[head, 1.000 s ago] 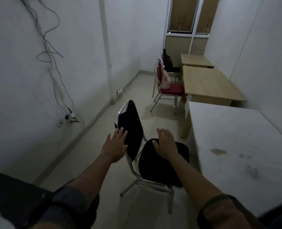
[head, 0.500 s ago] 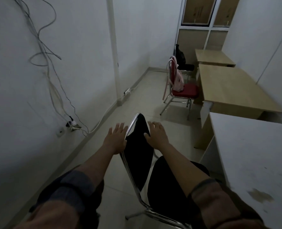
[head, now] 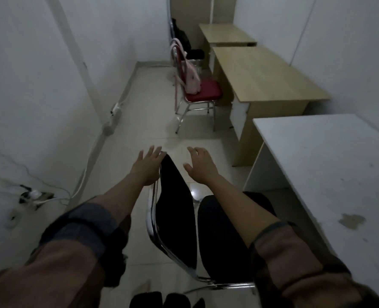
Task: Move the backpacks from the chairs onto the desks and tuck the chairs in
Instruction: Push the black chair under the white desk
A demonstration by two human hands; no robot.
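At the near end of the narrow room, a black chair (head: 179,210) stands beside a white desk (head: 330,170), its seat partly under the desk's edge and its chrome-framed backrest turned toward the aisle. The person reaches over it with both arms. The left hand (head: 147,166) has its fingers spread and straight, resting against the top of the backrest on the wall side. The right hand (head: 200,166) hovers just past the backrest on the desk side, fingers loosely fanned and holding nothing (whether it touches the chair, I cannot tell).

Farther down the aisle a red chair (head: 197,90) stands pulled out from a wooden desk (head: 270,78), and a pink backpack (head: 190,77) leans upright against its backrest, sitting on the seat. Beyond that, a third chair carries a black backpack (head: 182,37), near a smaller wooden desk (head: 226,34) at the far wall; the dim light blurs the details there.

Along the left wall, a white power strip (head: 115,108) lies on the floor, and a tangle of cables and plugs (head: 36,195) sits at the base of the wall, near the person's left sleeve (head: 82,225). The floor between the black chair and the red one is pale tile.
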